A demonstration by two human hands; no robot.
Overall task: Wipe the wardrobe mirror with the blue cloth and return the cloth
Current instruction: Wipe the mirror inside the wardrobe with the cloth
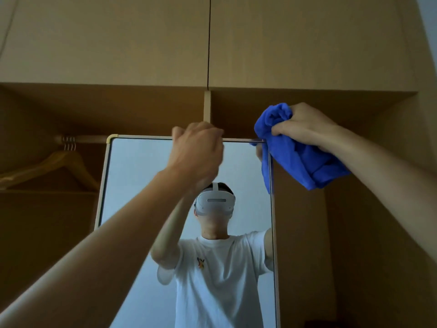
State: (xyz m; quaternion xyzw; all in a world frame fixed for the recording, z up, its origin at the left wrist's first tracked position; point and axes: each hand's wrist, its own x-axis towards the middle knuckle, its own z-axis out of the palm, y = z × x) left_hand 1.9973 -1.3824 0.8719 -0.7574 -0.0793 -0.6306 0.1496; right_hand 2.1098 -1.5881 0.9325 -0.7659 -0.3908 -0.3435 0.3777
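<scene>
Inside the wardrobe (307,43), the mirror (142,185) is held at its top edge by the curled left grip (197,150). The bunched blue cloth (295,157) is clutched by the right grip (305,124) at the mirror's top right corner.

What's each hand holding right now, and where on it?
Right hand grips the blue cloth by its bunched top; the rest hangs. Left hand curls over the mirror at its top edge.

Wooden hangers (63,157) on a rail (92,139) — cabinet doors (106,43) above.
</scene>
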